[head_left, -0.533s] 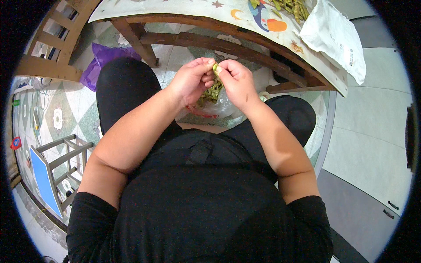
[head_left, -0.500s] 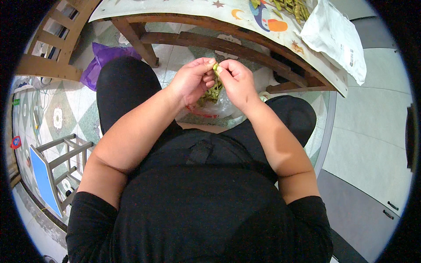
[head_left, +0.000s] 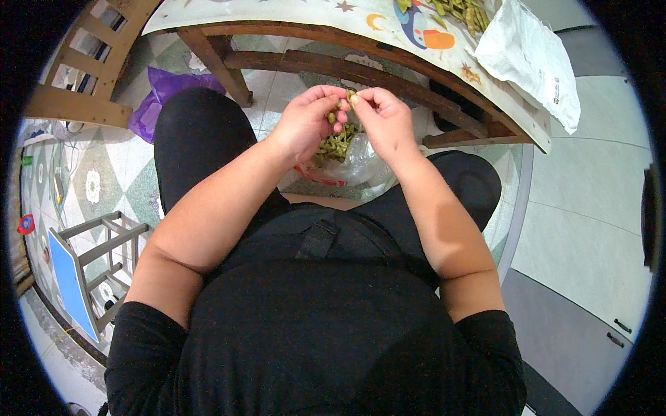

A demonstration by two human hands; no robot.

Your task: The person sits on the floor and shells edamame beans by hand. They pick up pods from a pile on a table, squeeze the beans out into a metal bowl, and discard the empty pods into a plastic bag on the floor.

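Note:
A green bean pod point(head_left: 350, 96) is pinched between the fingertips of both my hands, which nearly meet in front of my lap. My left hand point(head_left: 311, 121) is closed, its thumb and forefinger at one end of the pod. Something small and green, perhaps beans, shows among its curled fingers. On the other side, my right hand point(head_left: 387, 126) grips the pod between thumb and forefinger. Below them, between my knees, a clear plastic bag point(head_left: 364, 165) with red print holds many green pods point(head_left: 336, 147); my left hand hides part of it.
Ahead is a wooden table with a patterned cover point(head_left: 277, 12), bearing more bean pods point(head_left: 472, 15) and a white plastic bag point(head_left: 527, 66). A purple bag point(head_left: 149, 104) lies by my left knee. A blue-topped stool point(head_left: 73, 284) stands left, grey-white cabinets point(head_left: 583, 187) right.
My fingertips and the pod have shifted slightly up and to the right. My right hand has moved a little away from the left, and more of the bagged pods shows.

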